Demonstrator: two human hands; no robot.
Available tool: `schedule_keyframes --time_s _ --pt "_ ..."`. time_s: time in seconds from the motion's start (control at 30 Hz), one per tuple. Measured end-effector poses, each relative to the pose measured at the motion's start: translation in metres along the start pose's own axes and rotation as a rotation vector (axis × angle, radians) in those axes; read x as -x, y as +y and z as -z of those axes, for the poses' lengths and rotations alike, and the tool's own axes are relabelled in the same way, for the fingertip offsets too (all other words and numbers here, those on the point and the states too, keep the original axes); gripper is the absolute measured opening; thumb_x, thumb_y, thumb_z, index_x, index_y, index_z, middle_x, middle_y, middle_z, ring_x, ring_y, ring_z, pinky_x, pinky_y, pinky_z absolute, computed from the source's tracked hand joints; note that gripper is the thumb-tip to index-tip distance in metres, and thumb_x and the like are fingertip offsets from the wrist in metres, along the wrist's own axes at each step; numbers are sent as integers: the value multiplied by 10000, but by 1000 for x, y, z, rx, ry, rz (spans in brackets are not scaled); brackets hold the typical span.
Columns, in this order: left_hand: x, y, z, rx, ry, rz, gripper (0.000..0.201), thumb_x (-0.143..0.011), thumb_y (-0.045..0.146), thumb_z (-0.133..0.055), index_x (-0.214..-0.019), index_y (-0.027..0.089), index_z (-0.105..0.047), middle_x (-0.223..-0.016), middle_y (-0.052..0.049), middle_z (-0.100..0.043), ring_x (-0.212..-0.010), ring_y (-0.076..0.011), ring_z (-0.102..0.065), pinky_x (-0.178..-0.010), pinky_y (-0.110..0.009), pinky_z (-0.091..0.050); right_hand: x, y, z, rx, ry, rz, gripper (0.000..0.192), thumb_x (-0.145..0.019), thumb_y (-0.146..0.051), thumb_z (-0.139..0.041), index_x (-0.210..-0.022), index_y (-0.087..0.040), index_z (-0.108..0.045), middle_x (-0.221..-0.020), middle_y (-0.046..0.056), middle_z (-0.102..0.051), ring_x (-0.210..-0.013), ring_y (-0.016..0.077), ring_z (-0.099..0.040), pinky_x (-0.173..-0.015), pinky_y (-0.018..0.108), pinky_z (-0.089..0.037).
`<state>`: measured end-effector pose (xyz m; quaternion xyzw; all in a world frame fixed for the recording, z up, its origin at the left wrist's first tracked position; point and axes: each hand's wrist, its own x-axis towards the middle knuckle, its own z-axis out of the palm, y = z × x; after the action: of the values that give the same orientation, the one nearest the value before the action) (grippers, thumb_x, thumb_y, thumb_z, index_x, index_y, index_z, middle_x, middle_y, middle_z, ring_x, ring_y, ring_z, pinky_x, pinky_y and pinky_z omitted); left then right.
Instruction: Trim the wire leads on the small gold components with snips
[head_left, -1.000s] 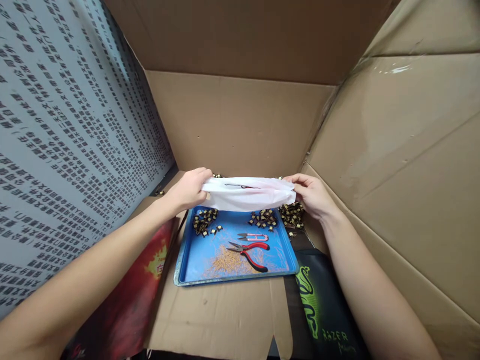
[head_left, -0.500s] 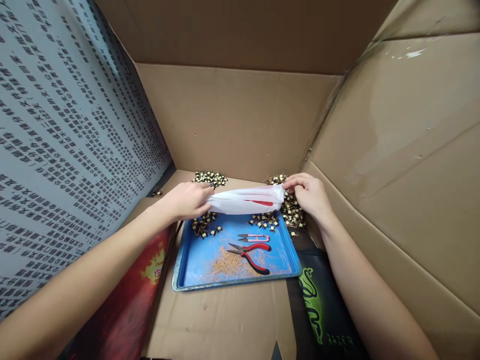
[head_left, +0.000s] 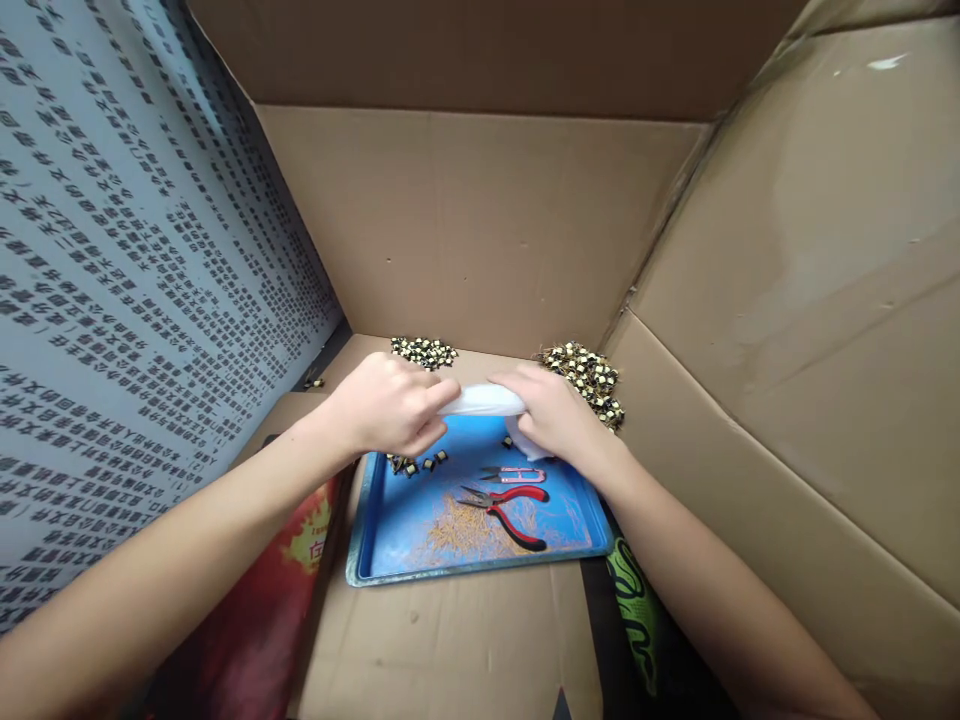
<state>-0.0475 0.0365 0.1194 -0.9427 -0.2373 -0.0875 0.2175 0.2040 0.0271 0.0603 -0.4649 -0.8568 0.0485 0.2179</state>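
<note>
Grips (head_left: 401, 405) (head_left: 559, 412) closer together on bundle (head_left: 481, 401)

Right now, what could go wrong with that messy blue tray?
The thin white plastic droops below the right hand over the blue tray, so it might sweep small parts aside. The thread snips lie with pointed blades bare and could prick a finger. Loose clippings might scatter if bumped.

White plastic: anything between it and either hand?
Nothing visible: the left hand and right hand both grip the white plastic directly, holding it above the blue tray.
</note>
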Motion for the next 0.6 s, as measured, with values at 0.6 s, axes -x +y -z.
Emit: schedule_keyframes --time_s 0.6 --pt "43 -42 -4 -131 20 153 157 -814 308 -539 -699 219 -600 -606 -21 -632 -535 -177 -536 -567 -326 -393 8 -3 3 282 -213 -4 178 -852 -145 -574 -920 -200 -730 -944 90 -788 -876 255 -722 -759 324 -456"
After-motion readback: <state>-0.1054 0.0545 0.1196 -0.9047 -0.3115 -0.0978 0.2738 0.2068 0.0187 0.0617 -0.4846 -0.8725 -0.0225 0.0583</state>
